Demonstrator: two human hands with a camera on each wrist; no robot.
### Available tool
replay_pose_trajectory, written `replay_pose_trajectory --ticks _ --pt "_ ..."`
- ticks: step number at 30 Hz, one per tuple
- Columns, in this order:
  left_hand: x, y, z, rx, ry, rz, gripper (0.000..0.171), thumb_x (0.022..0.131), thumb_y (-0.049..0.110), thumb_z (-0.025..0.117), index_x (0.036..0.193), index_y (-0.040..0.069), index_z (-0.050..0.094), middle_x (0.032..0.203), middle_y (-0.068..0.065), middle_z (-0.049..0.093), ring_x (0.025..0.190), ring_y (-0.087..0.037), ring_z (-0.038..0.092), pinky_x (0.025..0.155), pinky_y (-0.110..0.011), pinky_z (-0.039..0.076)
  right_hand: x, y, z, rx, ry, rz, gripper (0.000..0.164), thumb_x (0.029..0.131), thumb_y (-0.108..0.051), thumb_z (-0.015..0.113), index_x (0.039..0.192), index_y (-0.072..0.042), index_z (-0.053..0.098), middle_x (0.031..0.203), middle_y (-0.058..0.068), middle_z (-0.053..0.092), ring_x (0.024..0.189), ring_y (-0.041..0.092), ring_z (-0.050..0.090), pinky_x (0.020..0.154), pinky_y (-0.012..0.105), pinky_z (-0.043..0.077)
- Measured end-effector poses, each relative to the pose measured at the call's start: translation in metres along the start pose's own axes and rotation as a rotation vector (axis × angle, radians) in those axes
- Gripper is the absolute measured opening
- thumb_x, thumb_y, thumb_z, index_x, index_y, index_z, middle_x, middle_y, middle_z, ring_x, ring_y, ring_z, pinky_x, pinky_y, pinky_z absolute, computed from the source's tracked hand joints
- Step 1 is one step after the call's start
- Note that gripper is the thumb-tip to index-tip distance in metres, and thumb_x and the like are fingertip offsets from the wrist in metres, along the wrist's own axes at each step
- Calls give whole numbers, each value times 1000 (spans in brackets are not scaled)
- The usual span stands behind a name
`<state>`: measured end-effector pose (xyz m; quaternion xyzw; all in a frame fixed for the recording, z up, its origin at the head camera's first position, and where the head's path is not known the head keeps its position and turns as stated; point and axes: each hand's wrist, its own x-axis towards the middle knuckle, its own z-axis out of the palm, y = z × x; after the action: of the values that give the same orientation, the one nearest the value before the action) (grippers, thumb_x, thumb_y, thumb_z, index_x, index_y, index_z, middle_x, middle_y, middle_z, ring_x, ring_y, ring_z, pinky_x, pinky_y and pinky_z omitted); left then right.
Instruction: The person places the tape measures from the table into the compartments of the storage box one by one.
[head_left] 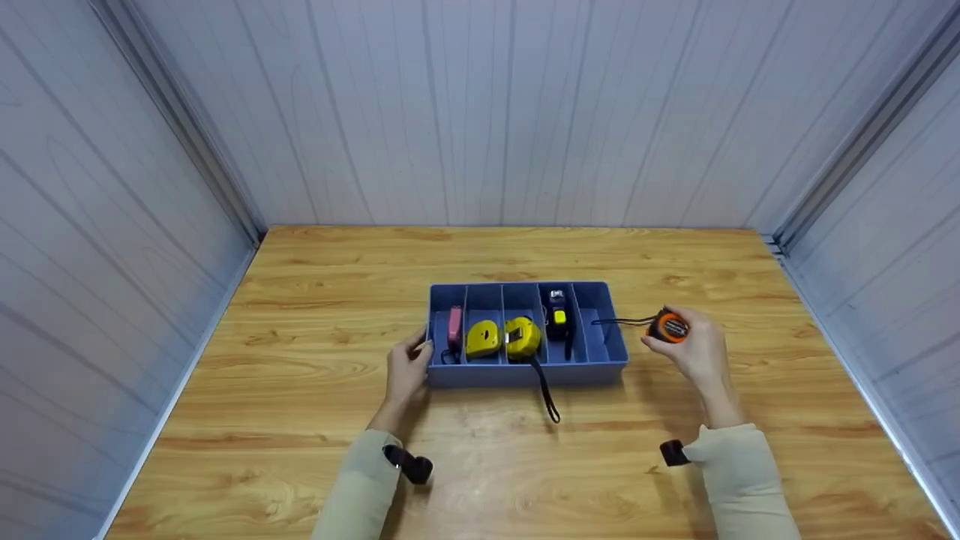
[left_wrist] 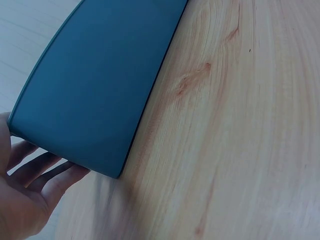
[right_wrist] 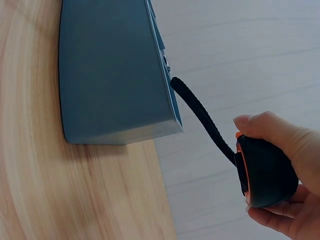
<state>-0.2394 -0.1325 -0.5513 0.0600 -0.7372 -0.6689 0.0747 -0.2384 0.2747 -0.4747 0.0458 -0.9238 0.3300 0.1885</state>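
Note:
A blue box with a row of several compartments sits on the table. My left hand holds its left end, thumb by the rim and fingers against the end wall, as the left wrist view shows. To the right of the box, my right hand grips a black and orange tape measure between thumb and fingers. Its black strap reaches left over the rim into the rightmost compartment. Inside the box are a pink item, a yellow tape measure, another yellow tape measure and a black and yellow one.
A black strap from the middle compartment hangs over the box's front wall. The wooden table is bounded by pale panels at the back and both sides. Small black devices sit on both wrists.

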Motion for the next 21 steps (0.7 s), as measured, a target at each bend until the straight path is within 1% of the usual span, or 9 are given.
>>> replay_pose_trajectory --ticks 2,5,8,10,17,21 --pt "0 0 0 3 -2 1 39 85 3 48 124 0 50 115 -21 55 95 -32 54 52 -20 42 2 -1 2 5 -4 3 56 62 -16 80 111 5 59 103 26 58 90 38 54 74 47 45" --pt "1 0 0 -12 -3 -14 40 85 3 48 124 1 50 115 -21 54 93 -32 55 48 -19 39 4 -2 4 12 -15 9 57 63 -16 79 112 4 58 103 26 58 91 37 54 74 47 45" --pt "1 0 0 -35 1 -34 40 85 4 49 125 2 50 116 -20 54 93 -32 54 47 -19 38 7 -4 7 20 -34 11 57 64 -16 79 112 5 58 103 26 57 92 37 54 75 47 45" --pt "2 0 0 -44 3 -42 40 85 4 49 125 2 49 117 -19 54 95 -32 54 49 -19 39 8 -5 9 23 -50 18 57 64 -17 78 112 5 57 103 26 57 92 37 54 74 47 46" --pt "1 0 -1 4 1 1 39 85 4 49 124 0 50 115 -21 55 98 -33 54 53 -22 43 14 -10 18 19 -81 36 59 64 -19 79 114 5 57 106 27 55 96 38 51 77 46 44" --pt "1 0 -1 1 3 -13 39 85 5 49 124 1 50 115 -19 55 96 -31 55 51 -21 43 15 -14 21 9 -102 36 59 65 -19 78 115 6 56 108 28 54 97 39 51 78 46 44"
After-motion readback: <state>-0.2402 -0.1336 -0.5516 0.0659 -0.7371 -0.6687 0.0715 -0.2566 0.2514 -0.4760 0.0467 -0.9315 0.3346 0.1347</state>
